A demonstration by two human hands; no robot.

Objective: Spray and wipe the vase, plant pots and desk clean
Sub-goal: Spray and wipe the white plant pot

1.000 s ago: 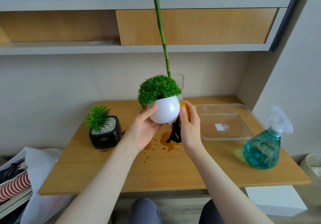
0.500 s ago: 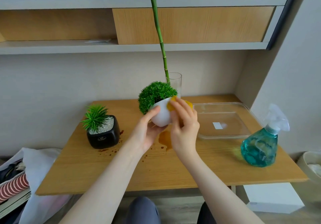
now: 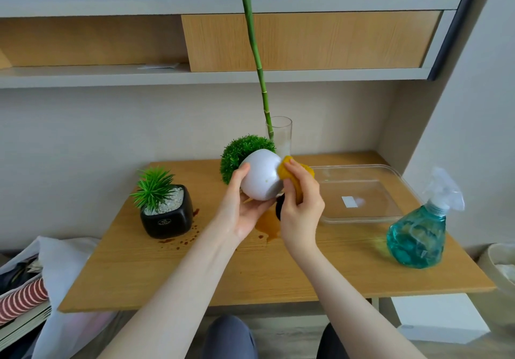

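Left of the white pot, the black square pot (image 3: pixel 166 213) with its spiky plant stands on the surface (image 3: pixel 278 272), dark drips spattered by its base. The left hand (image 3: pixel 245 205) has its grip clamped on the white pot (image 3: pixel 260 176), thumb over the upper side and palm beneath, holding it off the surface. A second ago that pot was upright; now it is tipped away so the round green plant (image 3: pixel 241 154) points left and back and the rounded underside faces the camera. Just right of the white pot, the right hand (image 3: pixel 301 205) is closed on the yellow cloth (image 3: pixel 296 172), pressing it to the pot's right flank. Tilting has likely opened the lower body to the wipe, so this pot looks nearly done. Below the white pot an amber puddle (image 3: pixel 267 223) sits unwiped. Behind it stands the glass vase (image 3: pixel 282 135); further right lie the clear tray (image 3: pixel 359 191) and the spray bottle (image 3: pixel 418 233).
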